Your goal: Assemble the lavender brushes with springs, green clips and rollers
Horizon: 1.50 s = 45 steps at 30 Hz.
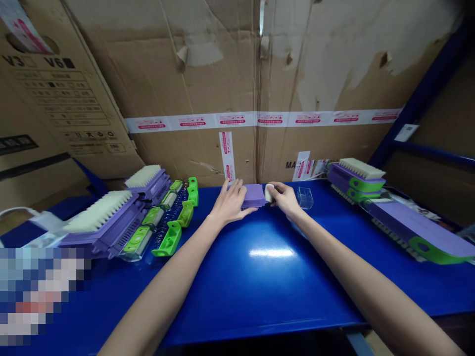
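A purple plastic casing [254, 195] lies on the blue tabletop near the cardboard wall. My left hand [229, 201] is laid over its left end, thumb along the near side and fingers over the top, holding it. Between the fingertips of my right hand [285, 198] is a small off-white block [268, 193], pinched at the right end of the casing. Whether the block touches the casing, I cannot tell. Just right of that hand is a small clear plastic box [305, 198].
At left are purple casings topped with white bristles [100, 212], green-and-white pieces [138, 241], dark springs [174, 210] and bright green clips [172, 240]. Purple-and-green brush units [419, 222] lie at right. Cardboard [193, 89] walls the back; a blue post [426, 84] slants at right.
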Motion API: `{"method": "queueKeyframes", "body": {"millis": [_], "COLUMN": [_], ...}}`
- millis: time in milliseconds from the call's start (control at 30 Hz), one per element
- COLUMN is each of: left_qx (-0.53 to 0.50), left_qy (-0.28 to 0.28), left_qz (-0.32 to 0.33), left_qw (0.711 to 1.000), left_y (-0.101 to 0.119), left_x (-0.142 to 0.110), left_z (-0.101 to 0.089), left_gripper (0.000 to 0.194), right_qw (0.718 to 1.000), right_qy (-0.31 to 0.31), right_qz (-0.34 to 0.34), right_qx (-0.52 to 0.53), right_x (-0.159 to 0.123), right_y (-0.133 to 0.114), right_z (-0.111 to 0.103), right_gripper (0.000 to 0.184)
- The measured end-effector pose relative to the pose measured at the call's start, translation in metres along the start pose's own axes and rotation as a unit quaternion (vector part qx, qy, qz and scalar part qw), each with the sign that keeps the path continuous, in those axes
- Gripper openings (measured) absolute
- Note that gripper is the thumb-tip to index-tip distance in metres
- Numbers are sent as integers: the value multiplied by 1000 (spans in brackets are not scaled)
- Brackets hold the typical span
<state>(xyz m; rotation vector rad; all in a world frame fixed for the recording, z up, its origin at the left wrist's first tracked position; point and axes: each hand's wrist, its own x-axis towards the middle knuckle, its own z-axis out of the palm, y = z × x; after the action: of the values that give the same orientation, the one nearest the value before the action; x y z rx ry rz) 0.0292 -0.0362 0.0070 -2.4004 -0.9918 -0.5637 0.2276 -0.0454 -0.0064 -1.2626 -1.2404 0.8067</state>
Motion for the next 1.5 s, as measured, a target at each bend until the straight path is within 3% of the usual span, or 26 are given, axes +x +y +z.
{"method": "queueKeyframes", "body": {"millis": [133,333,533,767,967,1133,1333,1500], "left_qx": [-13,5,-5,25,17,14,7,8], "left_qy": [-17,19,47,51,51,51,54,77], "left_qz": [-22,-39,-35,-36,-40,-45,-57,-79], "left_qw": [1000,999,998,998,998,998,997,994], "left_y": [1,-3,-4,-1,0,0,1,-1], "left_x": [1,-5,-8,-10,-10,-11,-12,-13], "left_z": [0,5,13,15,15,15,15,16], "left_gripper": [62,70,70,71,70,68,66,63], "right_qw": [999,999,998,996,972,960,969,992], "right_qy": [-1,-24,-8,-27,-6,-4,-2,6], "right_qz": [17,-26,-10,-58,-121,-124,-91,-73], "right_qx": [27,31,56,-67,-203,-250,-230,-101], "right_x": [-2,-7,-9,-8,-12,-13,-13,-17], "right_y": [-2,-7,-9,-9,-15,-19,-20,-17], "right_z": [3,5,9,4,4,7,4,11], "right_gripper": [39,40,40,46,49,49,54,52]}}
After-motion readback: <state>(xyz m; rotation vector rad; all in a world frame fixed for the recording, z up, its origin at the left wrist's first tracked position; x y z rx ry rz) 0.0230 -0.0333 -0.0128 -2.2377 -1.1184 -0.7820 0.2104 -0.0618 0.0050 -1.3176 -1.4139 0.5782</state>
